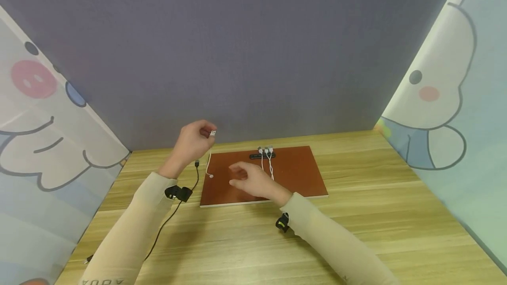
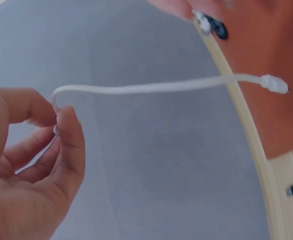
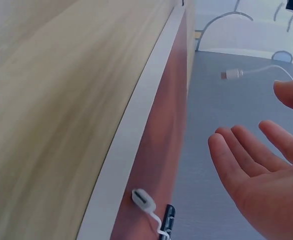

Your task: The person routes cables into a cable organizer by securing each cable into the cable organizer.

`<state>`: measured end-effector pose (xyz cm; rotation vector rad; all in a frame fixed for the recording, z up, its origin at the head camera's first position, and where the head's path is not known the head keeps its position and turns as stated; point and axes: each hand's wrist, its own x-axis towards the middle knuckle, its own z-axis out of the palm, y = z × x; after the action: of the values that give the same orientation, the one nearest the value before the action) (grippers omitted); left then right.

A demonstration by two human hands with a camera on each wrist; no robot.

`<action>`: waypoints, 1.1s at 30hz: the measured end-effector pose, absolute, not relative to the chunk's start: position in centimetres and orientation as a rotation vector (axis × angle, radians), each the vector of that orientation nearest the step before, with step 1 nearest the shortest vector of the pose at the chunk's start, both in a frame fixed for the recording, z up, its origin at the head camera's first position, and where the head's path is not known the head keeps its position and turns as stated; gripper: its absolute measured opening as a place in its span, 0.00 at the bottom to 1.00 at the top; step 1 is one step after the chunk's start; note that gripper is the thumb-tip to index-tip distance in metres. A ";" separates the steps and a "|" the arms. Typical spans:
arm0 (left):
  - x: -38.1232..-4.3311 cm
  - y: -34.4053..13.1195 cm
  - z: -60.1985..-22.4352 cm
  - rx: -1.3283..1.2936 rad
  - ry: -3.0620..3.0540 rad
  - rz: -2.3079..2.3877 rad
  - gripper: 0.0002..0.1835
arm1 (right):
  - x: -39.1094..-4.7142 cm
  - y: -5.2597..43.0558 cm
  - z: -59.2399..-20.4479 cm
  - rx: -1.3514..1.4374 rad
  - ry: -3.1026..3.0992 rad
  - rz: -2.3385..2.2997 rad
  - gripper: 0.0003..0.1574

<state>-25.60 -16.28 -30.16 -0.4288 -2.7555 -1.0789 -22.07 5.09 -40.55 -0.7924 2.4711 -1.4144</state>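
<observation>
Near the brown board, slim white cable, bent, pinched by left fingers, right fingers apart.

Left grip pinching white cable, right grip above reddish-brown board

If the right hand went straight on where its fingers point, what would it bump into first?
Probably the white cable's loose end, hanging from the left hand: the head view shows it just ahead of the right hand. Depth is unclear, so it might miss.
</observation>
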 end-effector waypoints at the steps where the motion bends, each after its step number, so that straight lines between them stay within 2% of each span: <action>1: -25.6 -16.1 -30.2 -0.426 -2.742 -1.095 0.13 | -22.1 5.0 -40.6 -0.784 2.459 -1.429 0.28; 10: -25.1 -15.2 -30.2 -0.431 -2.641 -1.255 0.12 | -22.5 4.3 -41.1 -0.789 2.450 -1.455 0.27; 16: -25.3 -14.7 -30.5 -0.459 -2.599 -1.333 0.11 | -22.5 4.0 -41.5 -0.800 2.474 -1.441 0.21; 26: -26.6 -12.5 -30.6 -0.478 -2.549 -1.485 0.10 | -22.0 4.6 -41.5 -0.724 2.583 -1.464 0.10; 33: -28.1 -12.1 -30.9 -0.466 -2.510 -1.621 0.11 | -21.2 5.0 -41.2 -0.707 2.676 -1.427 0.08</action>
<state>-28.09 -12.06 -30.88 -0.4659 -2.5103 -1.6209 -21.16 5.04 -41.19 -0.7066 2.6761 -1.4270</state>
